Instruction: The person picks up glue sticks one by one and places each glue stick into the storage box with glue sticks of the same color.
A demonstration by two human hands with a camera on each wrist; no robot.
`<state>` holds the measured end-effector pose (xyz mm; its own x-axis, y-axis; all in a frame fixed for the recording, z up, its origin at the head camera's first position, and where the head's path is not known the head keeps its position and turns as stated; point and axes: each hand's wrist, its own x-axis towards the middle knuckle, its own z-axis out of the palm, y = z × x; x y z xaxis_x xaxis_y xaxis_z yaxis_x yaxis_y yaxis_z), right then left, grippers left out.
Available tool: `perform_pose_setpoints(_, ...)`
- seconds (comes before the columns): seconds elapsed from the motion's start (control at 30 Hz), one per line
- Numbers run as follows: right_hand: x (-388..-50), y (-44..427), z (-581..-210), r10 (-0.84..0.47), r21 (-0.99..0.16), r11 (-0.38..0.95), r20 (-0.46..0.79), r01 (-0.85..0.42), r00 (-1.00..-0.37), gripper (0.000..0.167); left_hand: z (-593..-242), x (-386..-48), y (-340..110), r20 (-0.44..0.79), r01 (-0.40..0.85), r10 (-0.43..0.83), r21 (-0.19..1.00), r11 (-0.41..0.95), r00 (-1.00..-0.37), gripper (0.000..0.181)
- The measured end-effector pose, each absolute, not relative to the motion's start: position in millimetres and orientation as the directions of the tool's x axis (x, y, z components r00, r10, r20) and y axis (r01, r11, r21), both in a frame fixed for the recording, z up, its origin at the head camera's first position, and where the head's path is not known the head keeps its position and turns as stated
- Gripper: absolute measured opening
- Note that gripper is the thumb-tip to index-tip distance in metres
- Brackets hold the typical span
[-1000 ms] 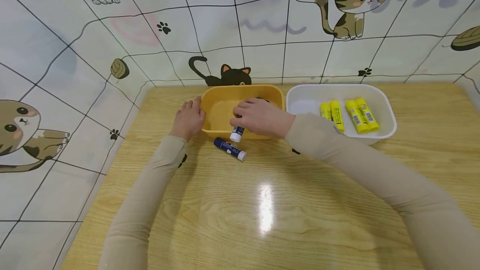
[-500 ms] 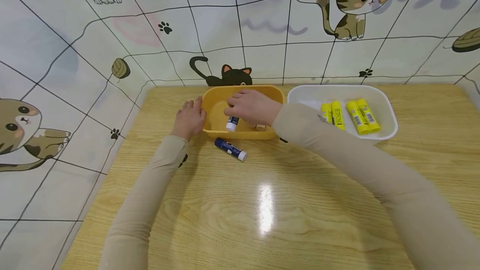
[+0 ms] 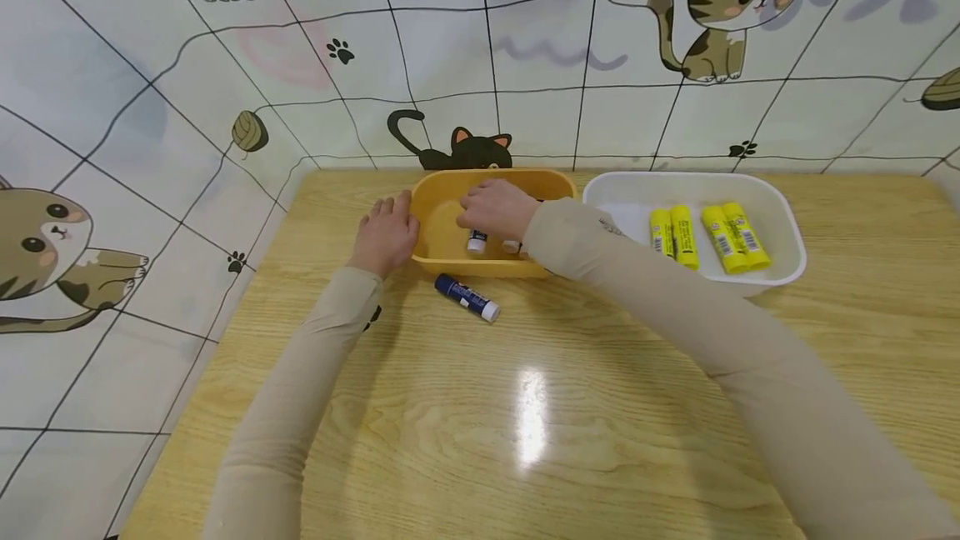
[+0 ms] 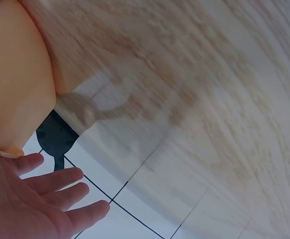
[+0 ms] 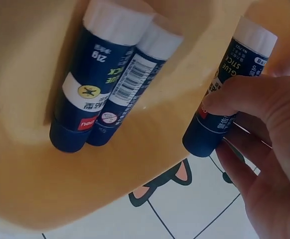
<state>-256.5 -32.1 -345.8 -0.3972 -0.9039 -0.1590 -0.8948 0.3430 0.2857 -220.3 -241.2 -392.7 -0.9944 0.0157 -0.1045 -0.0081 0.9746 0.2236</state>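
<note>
My right hand (image 3: 495, 207) is over the yellow bin (image 3: 487, 268), pinching a navy glue stick (image 5: 201, 135) with a white cap between thumb and fingers. Beside it in the right wrist view, two more navy glue sticks (image 5: 80, 107) lie side by side inside the bin; in the head view the hand and sleeve hide most of them. My left hand (image 3: 384, 232) rests against the bin's left end. Its fingers look spread and fairly straight in the left wrist view, the thumb by the rim. Another navy glue stick (image 3: 467, 298) lies on the table in front of the bin.
To the right stands a white bin (image 3: 789, 227) holding several yellow glue sticks (image 3: 727, 242), partly behind my right sleeve (image 3: 637, 265). Both bins are near the back edge of the wooden table (image 3: 420, 440), close to a cat-patterned wall (image 3: 540, 123).
My right hand has carried its glue stick from over the front rim farther back into the yellow bin. The left hand stays at the bin's end, and the view has shifted slightly.
</note>
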Motion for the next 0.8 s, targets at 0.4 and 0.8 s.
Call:
perform_pose_setpoints(0.4, -257.3, -32.1, -341.9, -0.863, 0.321, 0.345, -0.262, -0.882, -0.433, 0.031, -389.8, -224.5, -237.1, -0.099, 0.004, 0.025, 0.209, 0.978, -0.995, 0.053)
perform_pose_setpoints(0.8, -257.0, -41.4, -329.1, -0.861, 0.334, 0.352, -0.249, -0.874, -0.443, 0.019, -387.9, -225.0, -236.1, -0.134, 0.007, 0.034, 0.193, 0.981, -0.99, 0.053)
